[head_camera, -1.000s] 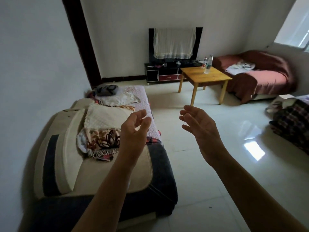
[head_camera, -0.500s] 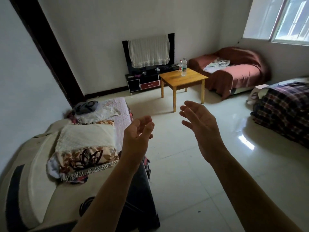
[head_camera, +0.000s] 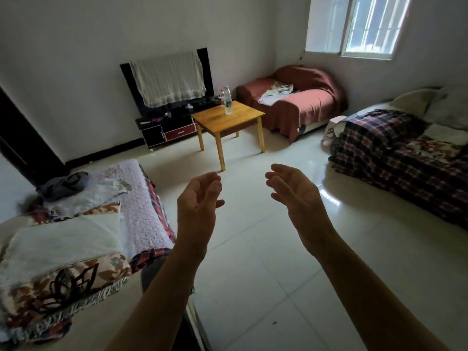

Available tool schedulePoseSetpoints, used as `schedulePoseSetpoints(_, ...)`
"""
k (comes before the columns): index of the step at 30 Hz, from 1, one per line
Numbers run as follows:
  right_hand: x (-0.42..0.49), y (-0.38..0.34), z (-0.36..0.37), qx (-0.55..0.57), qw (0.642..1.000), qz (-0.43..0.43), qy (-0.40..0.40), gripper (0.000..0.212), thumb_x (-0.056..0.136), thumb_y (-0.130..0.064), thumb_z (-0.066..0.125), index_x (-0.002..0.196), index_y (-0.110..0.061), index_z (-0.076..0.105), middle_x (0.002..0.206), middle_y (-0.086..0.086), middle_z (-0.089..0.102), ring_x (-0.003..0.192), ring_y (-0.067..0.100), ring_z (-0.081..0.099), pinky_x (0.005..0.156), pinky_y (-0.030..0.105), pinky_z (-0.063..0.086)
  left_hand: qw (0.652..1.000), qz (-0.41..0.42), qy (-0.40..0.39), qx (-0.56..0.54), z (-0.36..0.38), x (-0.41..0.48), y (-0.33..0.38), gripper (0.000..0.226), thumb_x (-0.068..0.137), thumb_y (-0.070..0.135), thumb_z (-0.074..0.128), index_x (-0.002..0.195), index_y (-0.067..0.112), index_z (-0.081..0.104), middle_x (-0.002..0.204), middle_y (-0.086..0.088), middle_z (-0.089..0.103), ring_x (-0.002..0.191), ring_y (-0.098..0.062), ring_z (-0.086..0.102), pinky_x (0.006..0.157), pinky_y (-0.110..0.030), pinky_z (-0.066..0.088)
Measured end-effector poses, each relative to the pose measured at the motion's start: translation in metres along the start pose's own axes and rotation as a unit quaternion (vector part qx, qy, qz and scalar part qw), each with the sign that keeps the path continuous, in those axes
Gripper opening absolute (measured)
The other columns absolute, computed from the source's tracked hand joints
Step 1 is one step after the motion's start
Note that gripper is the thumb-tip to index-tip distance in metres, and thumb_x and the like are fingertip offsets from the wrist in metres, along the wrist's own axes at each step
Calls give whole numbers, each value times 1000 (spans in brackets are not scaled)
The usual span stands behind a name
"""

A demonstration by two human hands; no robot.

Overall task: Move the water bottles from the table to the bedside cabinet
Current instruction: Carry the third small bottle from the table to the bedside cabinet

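Note:
Two clear plastic water bottles stand upright on a small wooden table (head_camera: 238,122) across the room: a taller one with a white cap (head_camera: 228,101) and a shorter one with a red cap (head_camera: 222,97) just behind it. My left hand (head_camera: 198,201) and my right hand (head_camera: 295,193) are raised in front of me, palms facing each other, fingers relaxed, holding nothing. Both are far from the table. No bedside cabinet is visible.
A sofa with folded blankets (head_camera: 76,239) lies at my left. A bed with a plaid cover (head_camera: 400,153) is at the right, a red-covered sofa (head_camera: 298,100) in the far corner, a black TV stand (head_camera: 167,130) behind the table. Tiled floor (head_camera: 253,274) stretches between.
The view has turned right and moved forward, bringing the window and plaid bed into sight. The table sits nearer the centre. Both hands stay raised and empty.

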State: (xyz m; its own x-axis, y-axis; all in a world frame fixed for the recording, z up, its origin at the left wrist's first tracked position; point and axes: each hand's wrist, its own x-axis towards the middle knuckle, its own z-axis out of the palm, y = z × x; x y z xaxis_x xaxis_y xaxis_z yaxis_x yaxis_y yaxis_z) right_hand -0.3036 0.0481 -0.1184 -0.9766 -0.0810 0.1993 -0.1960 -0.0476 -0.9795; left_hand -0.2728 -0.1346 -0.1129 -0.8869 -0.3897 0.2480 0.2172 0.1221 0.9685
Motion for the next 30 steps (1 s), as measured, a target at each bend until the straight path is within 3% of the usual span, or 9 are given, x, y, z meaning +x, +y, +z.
schedulePoseSetpoints(9, 106, 9, 21, -44, 998, 8, 36, 62, 80, -55, 62, 134, -22, 59, 128, 1, 68, 121, 16, 65, 107, 44, 52, 996, 15, 14, -86, -2, 121, -26, 19, 99, 12, 54, 102, 26, 67, 103, 6, 71, 100, -11, 68, 78, -30, 59)
schedulePoseSetpoints(20, 216, 34, 54, -49, 997, 5, 63, 62, 82, -52, 62, 135, -19, 58, 129, 3, 68, 121, 16, 65, 107, 42, 52, 996, -21, -59, -65, 11, 246, -64, 19, 99, 15, 54, 114, 14, 65, 111, 0, 70, 106, -17, 67, 81, -33, 59)
schedulePoseSetpoints(30, 343, 66, 48, -25, 998, -3, 61, 67, 80, -50, 60, 136, -14, 57, 130, 5, 67, 122, 18, 65, 108, 42, 52, 997, -18, -64, -37, 62, 356, -95, 23, 99, 18, 54, 118, 12, 64, 116, -1, 69, 109, -19, 66, 82, -32, 59)
